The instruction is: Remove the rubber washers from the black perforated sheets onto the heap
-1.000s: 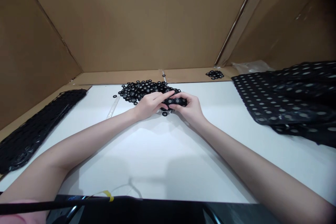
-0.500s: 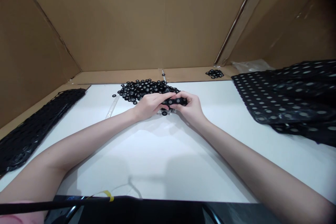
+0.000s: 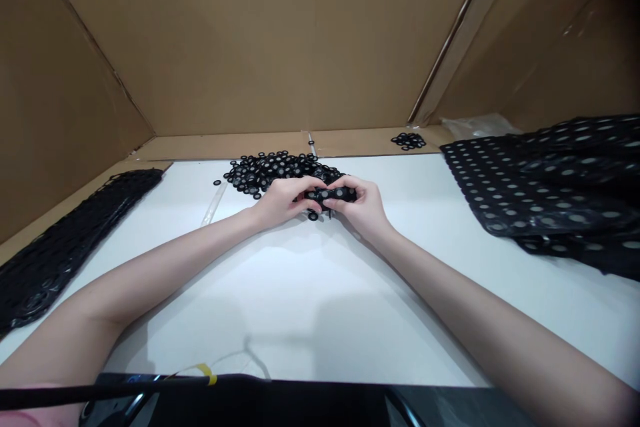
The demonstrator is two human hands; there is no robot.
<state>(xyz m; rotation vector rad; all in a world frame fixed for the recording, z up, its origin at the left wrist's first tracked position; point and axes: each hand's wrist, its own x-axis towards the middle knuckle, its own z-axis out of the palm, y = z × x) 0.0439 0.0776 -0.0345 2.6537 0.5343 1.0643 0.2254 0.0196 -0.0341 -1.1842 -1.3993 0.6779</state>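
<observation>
A person's two bare hands meet over a white table (image 3: 310,293), close in front of a pile of small black rings (image 3: 270,170). The left hand (image 3: 283,200) and right hand (image 3: 363,203) together pinch a short black strip of joined rings (image 3: 333,195), held just above the tabletop. One loose ring (image 3: 313,216) lies beneath it. Perforated black sheets (image 3: 550,187) lie stacked to the right; a stripped black sheet (image 3: 65,247) lies at the left edge.
</observation>
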